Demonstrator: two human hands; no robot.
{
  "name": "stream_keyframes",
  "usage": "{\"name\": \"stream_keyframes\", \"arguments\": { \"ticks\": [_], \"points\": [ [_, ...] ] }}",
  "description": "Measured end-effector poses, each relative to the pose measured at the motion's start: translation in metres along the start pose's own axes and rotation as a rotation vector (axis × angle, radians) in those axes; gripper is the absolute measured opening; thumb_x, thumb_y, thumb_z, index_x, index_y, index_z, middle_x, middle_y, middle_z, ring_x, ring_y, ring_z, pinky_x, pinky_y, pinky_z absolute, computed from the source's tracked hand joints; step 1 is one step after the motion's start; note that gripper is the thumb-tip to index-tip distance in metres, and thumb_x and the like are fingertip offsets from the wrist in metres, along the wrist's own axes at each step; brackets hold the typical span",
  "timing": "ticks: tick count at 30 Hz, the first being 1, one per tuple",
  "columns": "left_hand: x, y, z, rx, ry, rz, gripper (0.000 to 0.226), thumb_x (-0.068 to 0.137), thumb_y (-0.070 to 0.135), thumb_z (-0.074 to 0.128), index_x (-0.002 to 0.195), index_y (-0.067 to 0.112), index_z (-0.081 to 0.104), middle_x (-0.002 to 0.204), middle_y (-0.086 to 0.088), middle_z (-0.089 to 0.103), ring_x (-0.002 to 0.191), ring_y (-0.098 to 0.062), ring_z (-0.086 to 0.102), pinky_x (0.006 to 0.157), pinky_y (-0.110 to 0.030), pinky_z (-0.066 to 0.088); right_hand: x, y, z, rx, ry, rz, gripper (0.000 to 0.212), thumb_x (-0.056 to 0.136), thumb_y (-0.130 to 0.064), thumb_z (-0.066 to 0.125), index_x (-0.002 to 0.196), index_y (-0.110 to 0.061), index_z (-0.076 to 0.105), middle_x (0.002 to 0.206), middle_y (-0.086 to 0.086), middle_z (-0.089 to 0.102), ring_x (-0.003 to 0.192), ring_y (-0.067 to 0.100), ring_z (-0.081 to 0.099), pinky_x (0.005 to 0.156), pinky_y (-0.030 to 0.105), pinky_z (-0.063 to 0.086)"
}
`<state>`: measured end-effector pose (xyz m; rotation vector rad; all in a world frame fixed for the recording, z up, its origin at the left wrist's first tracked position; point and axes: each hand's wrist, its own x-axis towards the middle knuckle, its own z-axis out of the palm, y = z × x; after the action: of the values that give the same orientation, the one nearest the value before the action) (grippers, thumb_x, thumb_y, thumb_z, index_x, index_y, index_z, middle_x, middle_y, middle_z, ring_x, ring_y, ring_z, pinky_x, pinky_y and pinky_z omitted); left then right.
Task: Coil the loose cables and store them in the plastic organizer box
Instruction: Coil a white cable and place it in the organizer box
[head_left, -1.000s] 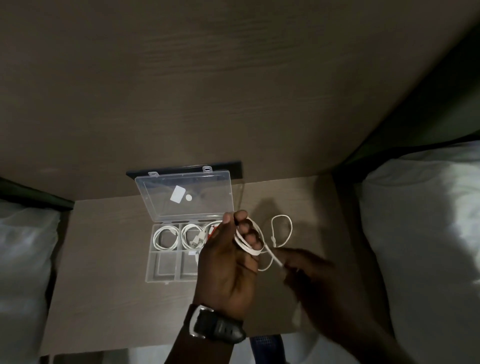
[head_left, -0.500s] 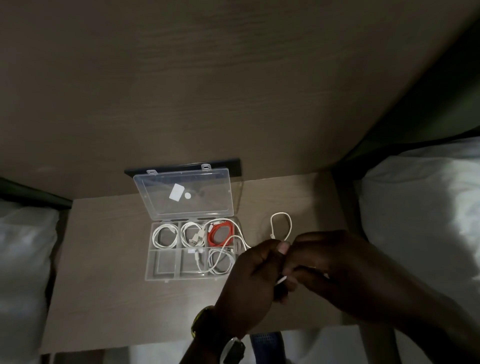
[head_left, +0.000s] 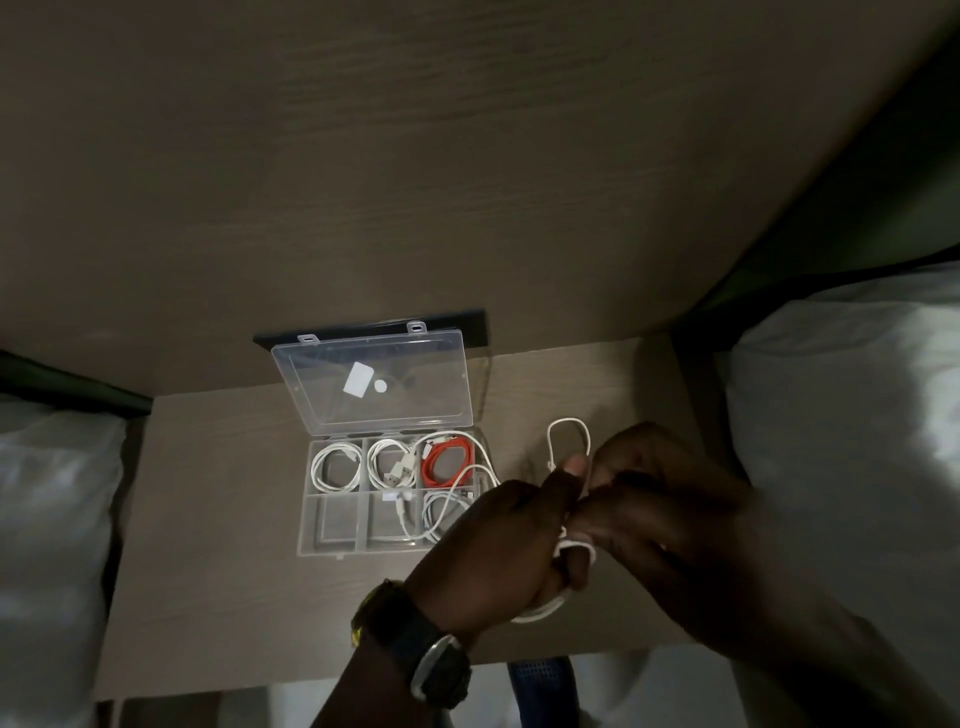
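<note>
A clear plastic organizer box (head_left: 332, 535) lies open on the bedside table, its lid (head_left: 374, 382) leaning back against the wall. White coiled cables (head_left: 336, 469) fill two back compartments, an orange coil (head_left: 449, 460) the third, and another white cable (head_left: 441, 512) lies loosely in the front right one. To the right of the box, my left hand (head_left: 498, 551) and my right hand (head_left: 660, 509) meet, both pinching a thin white cable (head_left: 569, 434). One loop of it sticks up above my fingers and another hangs below my left palm.
The wooden table top (head_left: 218, 545) sits between two white pillows, one at the left (head_left: 52, 519) and one at the right (head_left: 841, 441). A wood-grain panel (head_left: 467, 156) rises behind. A dark watch (head_left: 426, 649) is on my left wrist.
My left hand has dropped from in front of the box to its right, uncovering the orange coil. My right hand came in to meet it on the white cable.
</note>
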<state>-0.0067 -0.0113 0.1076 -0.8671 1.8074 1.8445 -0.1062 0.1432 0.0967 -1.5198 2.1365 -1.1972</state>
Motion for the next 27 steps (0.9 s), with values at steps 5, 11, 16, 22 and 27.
{"name": "stream_keyframes", "arguments": {
  "ticks": [5, 11, 16, 22, 27],
  "points": [
    [-0.003, -0.007, -0.001, -0.130, 0.012, -0.007, 0.079, 0.080, 0.082, 0.036, 0.048, 0.014, 0.058, 0.041, -0.005, 0.048, 0.039, -0.020, 0.049, 0.043, -0.023, 0.040, 0.011, -0.006, 0.004, 0.197, 0.053, 0.155, 0.007, 0.090, -0.024, 0.066, 0.092, -0.022, 0.072, 0.097, -0.009, 0.061, 0.088, 0.015, 0.066, 0.072, 0.031, 0.052],
    [0.001, -0.018, 0.003, -0.244, 0.157, 0.039, 0.077, 0.069, 0.085, 0.050, 0.044, 0.013, 0.055, 0.041, -0.009, 0.052, 0.043, -0.022, 0.055, 0.054, -0.031, 0.045, 0.002, -0.018, 0.030, 0.430, 0.190, 0.390, 0.010, 0.088, -0.021, 0.067, 0.091, -0.026, 0.074, 0.090, -0.002, 0.069, 0.084, 0.019, 0.069, 0.071, 0.034, 0.055],
    [0.004, -0.027, 0.005, -0.390, 0.423, 0.075, 0.065, 0.081, 0.071, 0.053, 0.050, 0.014, 0.060, 0.049, -0.011, 0.054, 0.042, -0.020, 0.051, 0.045, -0.028, 0.041, -0.007, -0.040, 0.046, 0.472, 0.197, 0.470, 0.035, 0.080, -0.037, 0.071, 0.114, -0.032, 0.071, 0.101, -0.009, 0.068, 0.087, 0.010, 0.071, 0.068, 0.022, 0.057],
    [0.011, -0.035, 0.003, -0.380, 0.654, 0.219, 0.053, 0.087, 0.060, 0.054, 0.060, 0.015, 0.053, 0.048, -0.003, 0.043, 0.039, -0.017, 0.040, 0.043, -0.027, 0.035, -0.008, -0.047, 0.055, 0.127, 0.061, 0.409, 0.029, 0.085, -0.042, 0.068, 0.113, -0.034, 0.069, 0.097, -0.014, 0.066, 0.085, 0.004, 0.067, 0.072, 0.027, 0.056],
    [0.005, -0.058, -0.002, -0.389, 0.656, 0.343, 0.053, 0.085, 0.062, 0.053, 0.061, 0.015, 0.053, 0.048, 0.001, 0.049, 0.041, -0.015, 0.047, 0.039, -0.025, 0.038, 0.005, -0.033, 0.069, 0.600, -0.015, 0.773, 0.014, 0.089, -0.019, 0.069, 0.082, -0.029, 0.076, 0.066, -0.013, 0.069, 0.059, -0.002, 0.057, 0.058, 0.010, 0.042]
  ]
}}
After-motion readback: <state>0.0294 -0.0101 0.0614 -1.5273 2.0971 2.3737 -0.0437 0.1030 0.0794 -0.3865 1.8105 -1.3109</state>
